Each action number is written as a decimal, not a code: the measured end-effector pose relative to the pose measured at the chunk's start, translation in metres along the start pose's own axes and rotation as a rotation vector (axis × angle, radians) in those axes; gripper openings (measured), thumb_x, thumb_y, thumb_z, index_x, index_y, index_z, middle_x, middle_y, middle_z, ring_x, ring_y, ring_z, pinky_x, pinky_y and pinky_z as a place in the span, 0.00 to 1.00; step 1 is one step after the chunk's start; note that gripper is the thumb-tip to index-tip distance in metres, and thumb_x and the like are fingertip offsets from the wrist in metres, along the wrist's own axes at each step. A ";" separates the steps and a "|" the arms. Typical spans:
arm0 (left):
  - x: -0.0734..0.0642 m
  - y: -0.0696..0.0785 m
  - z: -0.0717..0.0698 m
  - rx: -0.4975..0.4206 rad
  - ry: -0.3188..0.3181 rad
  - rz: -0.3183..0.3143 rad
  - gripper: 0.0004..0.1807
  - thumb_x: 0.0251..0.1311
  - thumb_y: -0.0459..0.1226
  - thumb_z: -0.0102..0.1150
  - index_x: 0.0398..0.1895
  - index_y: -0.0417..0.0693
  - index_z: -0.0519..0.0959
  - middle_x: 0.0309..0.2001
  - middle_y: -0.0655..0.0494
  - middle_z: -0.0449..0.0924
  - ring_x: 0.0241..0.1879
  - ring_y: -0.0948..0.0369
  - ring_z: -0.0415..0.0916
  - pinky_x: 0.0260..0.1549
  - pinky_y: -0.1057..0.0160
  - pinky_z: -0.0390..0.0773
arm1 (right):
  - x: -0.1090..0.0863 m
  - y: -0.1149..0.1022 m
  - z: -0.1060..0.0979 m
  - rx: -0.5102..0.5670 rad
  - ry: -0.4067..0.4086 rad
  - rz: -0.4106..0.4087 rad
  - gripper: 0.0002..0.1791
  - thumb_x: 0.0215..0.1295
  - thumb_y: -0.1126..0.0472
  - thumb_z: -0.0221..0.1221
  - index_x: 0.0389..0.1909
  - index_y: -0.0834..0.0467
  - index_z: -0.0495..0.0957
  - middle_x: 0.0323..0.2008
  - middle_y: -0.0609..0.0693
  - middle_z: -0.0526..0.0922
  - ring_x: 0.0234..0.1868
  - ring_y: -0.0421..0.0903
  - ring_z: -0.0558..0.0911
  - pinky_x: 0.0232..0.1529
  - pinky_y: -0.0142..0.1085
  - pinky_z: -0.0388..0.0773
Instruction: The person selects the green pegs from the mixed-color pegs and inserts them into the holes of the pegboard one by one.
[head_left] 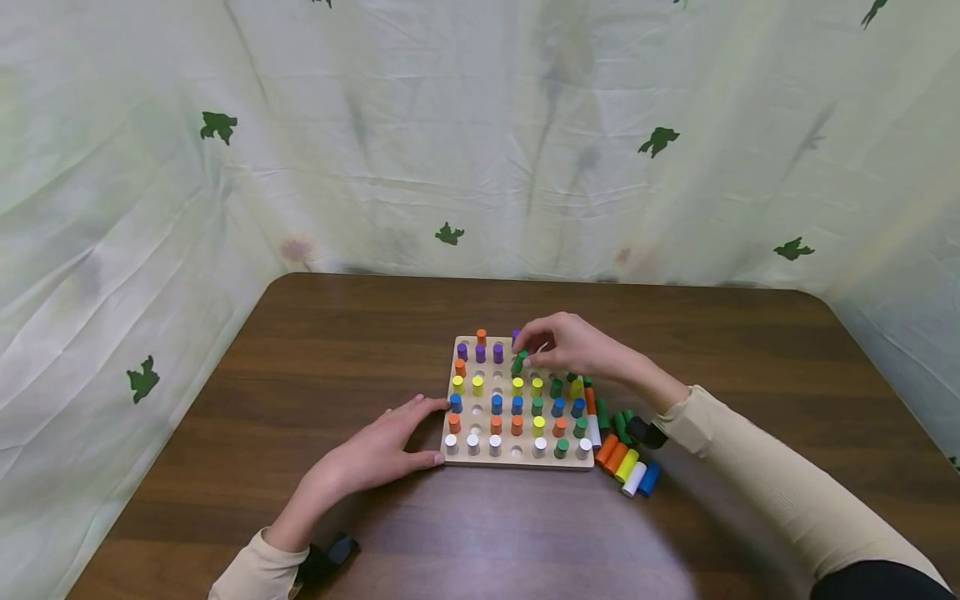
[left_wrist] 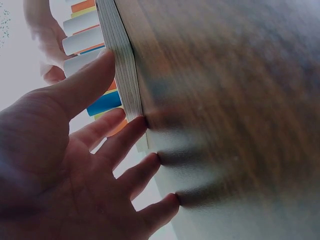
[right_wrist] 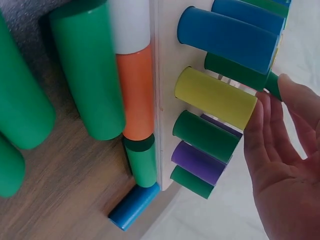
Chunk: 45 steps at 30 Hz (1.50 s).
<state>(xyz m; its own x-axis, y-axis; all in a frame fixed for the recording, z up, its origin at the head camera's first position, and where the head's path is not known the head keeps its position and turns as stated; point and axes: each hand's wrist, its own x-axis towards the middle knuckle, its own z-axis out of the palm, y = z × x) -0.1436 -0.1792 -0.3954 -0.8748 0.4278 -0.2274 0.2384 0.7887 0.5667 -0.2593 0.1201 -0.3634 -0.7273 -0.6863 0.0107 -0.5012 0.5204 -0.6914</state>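
A pale pegboard (head_left: 480,463) stands on the table with rows of coloured pegs upright in its holes. Over its back half, my right hand (head_left: 573,343) pinches a tilted green peg (head_left: 518,362) between thumb and fingers. In the right wrist view that peg's end (right_wrist: 273,86) shows at the thumb tip, mostly hidden behind other pegs. My left hand (head_left: 378,446) rests at the board's left side, thumb by the front left corner. Seen from the left wrist, its spread fingers (left_wrist: 125,142) touch the board's side and the tabletop, near a blue peg (left_wrist: 104,103).
Loose pegs lie right of the board: orange (head_left: 606,451), yellow (head_left: 626,466), white (head_left: 634,479), blue (head_left: 649,479) and several green (head_left: 621,427). More pegs line its right edge, among them an orange one (right_wrist: 136,92). A printed cloth (head_left: 480,150) hangs behind the wooden table (head_left: 337,325).
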 end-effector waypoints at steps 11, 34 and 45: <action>-0.001 0.002 -0.001 -0.003 0.000 0.002 0.38 0.60 0.48 0.67 0.72 0.51 0.65 0.72 0.48 0.62 0.74 0.47 0.49 0.68 0.37 0.50 | 0.005 0.000 0.001 -0.058 -0.063 -0.005 0.07 0.63 0.65 0.66 0.41 0.53 0.84 0.34 0.42 0.83 0.37 0.43 0.80 0.39 0.35 0.81; 0.000 0.000 0.001 -0.014 0.000 0.006 0.38 0.60 0.48 0.67 0.71 0.52 0.65 0.72 0.48 0.62 0.74 0.47 0.48 0.68 0.37 0.49 | 0.004 -0.007 0.002 -0.141 -0.062 0.004 0.07 0.63 0.64 0.66 0.41 0.54 0.84 0.33 0.42 0.82 0.36 0.42 0.79 0.38 0.33 0.80; -0.001 0.001 -0.001 -0.011 0.002 0.004 0.38 0.60 0.48 0.67 0.72 0.52 0.65 0.72 0.47 0.61 0.74 0.47 0.49 0.68 0.37 0.50 | -0.019 -0.011 -0.008 -0.073 0.034 0.033 0.10 0.63 0.63 0.67 0.45 0.55 0.84 0.38 0.43 0.84 0.38 0.44 0.79 0.41 0.36 0.80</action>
<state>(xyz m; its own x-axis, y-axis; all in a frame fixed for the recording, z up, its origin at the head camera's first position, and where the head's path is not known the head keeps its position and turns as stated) -0.1424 -0.1790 -0.3937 -0.8748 0.4300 -0.2233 0.2374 0.7820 0.5762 -0.2436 0.1316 -0.3500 -0.7591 -0.6508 0.0143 -0.5086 0.5793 -0.6370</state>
